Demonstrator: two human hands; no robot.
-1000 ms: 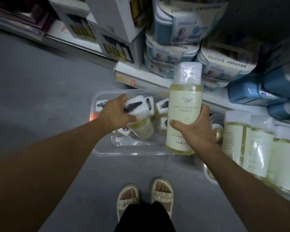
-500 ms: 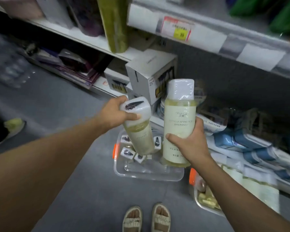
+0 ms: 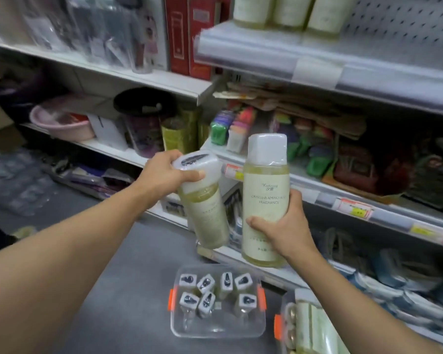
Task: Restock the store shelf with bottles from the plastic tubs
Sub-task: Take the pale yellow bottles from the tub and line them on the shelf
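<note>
My left hand [image 3: 165, 175] grips the white cap of a pale yellow bottle [image 3: 206, 210], which hangs tilted with its base toward me. An upright, taller bottle [image 3: 265, 190] with a cream label is held round its lower body by my right hand [image 3: 284, 228]. Both bottles are raised in front of the store shelves. Below them on the floor stands a clear plastic tub [image 3: 216, 329] with orange clips, holding several capped bottles. A second tub [image 3: 281, 325] with more bottles sits at the lower right. Matching bottles [image 3: 284, 11] stand on the top shelf [image 3: 266, 54].
The middle shelf [image 3: 343, 195] is crowded with colourful packs and dark goods. To the left are a pink basin [image 3: 62, 123], a black-lidded container [image 3: 143, 118] and red boxes [image 3: 187, 34]. Blue packs lie on the bottom shelf at right. Grey floor [image 3: 138, 277] stretches to the left.
The view has tilted up from the floor to the shelves. Both hands have lifted their bottles out and up from the tub to shelf height.
</note>
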